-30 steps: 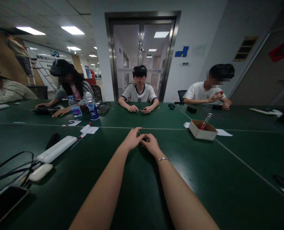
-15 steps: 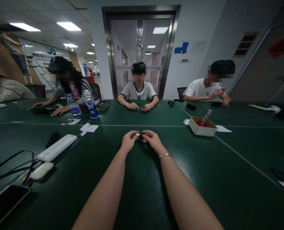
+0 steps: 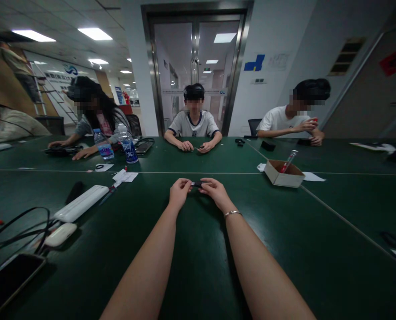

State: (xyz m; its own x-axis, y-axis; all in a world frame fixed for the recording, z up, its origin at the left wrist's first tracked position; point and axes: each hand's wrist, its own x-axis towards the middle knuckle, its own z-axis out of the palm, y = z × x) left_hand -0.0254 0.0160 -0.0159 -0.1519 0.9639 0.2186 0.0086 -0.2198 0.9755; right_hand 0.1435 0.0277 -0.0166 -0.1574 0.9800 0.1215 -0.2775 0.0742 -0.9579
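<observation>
Between my hands is a small dark object with a shiny metal end, held level just above or on the green table; its exact kind is too small to make out. My left hand pinches the shiny end on the left. At the dark right end, the fingers of my right hand are closed, and a silver bracelet circles that wrist. Fingertips cover both ends of the object.
To the left lie a white power strip, a white rounded case, a phone and dark cables. A cardboard box holding a red tube stands right. Two bottles stand far left. Several people sit around the table.
Both hands keep hold of the small object, and more of its dark part shows between the fingers. The whole view has shifted slightly.
</observation>
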